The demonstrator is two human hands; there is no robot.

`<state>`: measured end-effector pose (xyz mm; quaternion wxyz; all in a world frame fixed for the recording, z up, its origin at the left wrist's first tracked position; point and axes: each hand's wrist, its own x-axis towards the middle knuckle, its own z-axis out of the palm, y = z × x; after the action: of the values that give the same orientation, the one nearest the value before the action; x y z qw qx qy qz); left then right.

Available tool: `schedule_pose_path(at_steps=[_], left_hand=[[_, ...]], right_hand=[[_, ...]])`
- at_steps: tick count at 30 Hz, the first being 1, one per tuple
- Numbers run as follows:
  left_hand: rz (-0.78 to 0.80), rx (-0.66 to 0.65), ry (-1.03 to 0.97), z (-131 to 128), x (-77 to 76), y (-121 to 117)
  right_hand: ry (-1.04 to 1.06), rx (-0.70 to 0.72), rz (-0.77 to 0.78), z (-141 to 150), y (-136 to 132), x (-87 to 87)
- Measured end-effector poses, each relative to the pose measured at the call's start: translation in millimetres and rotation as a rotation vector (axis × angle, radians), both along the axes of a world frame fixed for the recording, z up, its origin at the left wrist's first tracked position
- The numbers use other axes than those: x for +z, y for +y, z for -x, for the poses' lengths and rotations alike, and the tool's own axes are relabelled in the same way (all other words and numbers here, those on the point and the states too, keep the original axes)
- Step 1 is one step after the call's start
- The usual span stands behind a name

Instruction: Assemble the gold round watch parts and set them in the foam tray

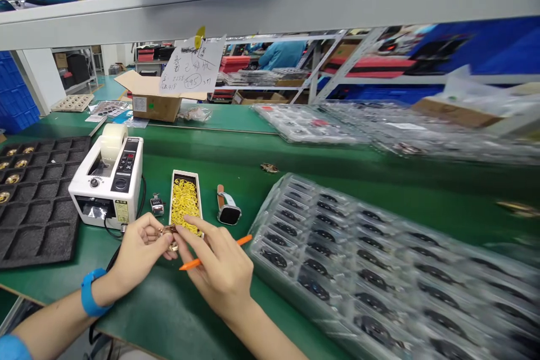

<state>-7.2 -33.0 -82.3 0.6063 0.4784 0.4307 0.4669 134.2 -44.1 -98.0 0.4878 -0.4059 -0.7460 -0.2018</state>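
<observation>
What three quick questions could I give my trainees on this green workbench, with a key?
1. True or false: the square black smartwatch with tan strap lies right of the narrow open box of yellow loops.
2. Which hand, left or right, wears the blue wristband?
3. What sits atop the white tape dispenser: A) a roll of clear tape, B) a stapler, C) a mug?
Key: 1 true; 2 left; 3 A.

Site recorded as a smartwatch production workshop. A long green-topped desk (177, 315) crosses the lower frame, carrying clear blister trays (346, 270) of watch units at lower right, an automatic tape dispenser (107, 180) at left and a tan-strapped smartwatch (228, 208) at centre. Steel shelving (337, 62) is noted at upper right, blue stacking crates (12, 95) at far left, and a co-worker in a blue smock (282, 54) beyond the desk.
</observation>
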Motion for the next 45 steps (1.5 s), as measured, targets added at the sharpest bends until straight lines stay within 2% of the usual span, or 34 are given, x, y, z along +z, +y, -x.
schedule_pose_path(at_steps=[5,18,22,33,37,40,42,45], left_hand=[[0.035,-0.009,-0.061,-3.5,0.5,-3.7],[-0.088,0.035,0.073,-3.2,-10.9,-9.9],[-0.181,0.041,0.146,-1.6,-14.8,-11.0],[-0.262,0.028,0.247,-1.1,-13.9,-12.0],[-0.240,0.045,0.271,-2.6,-12.2,-11.5],[-0.160,0.030,0.204,-3.3,-11.4,-9.2],[-0.088,0.000,0.099,-2.4,-9.8,-6.5],[-0.013,-0.049,-0.023,0.5,-4.9,-2.0]], right_hand=[[0.010,0.110,0.024,-3.1,2.2,-3.5],[-0.137,0.127,-0.073,-6.1,3.6,-7.4],[-0.169,0.113,-0.093,-7.2,3.2,-8.3],[-0.184,0.121,-0.091,-7.3,4.2,-6.9],[-0.087,0.121,-0.024,-3.0,2.5,-6.7],[0.031,0.149,0.063,-1.1,1.3,-4.9],[0.136,0.200,0.171,-3.2,0.5,-1.1],[0.298,0.265,0.442,-11.9,-0.2,8.3]])
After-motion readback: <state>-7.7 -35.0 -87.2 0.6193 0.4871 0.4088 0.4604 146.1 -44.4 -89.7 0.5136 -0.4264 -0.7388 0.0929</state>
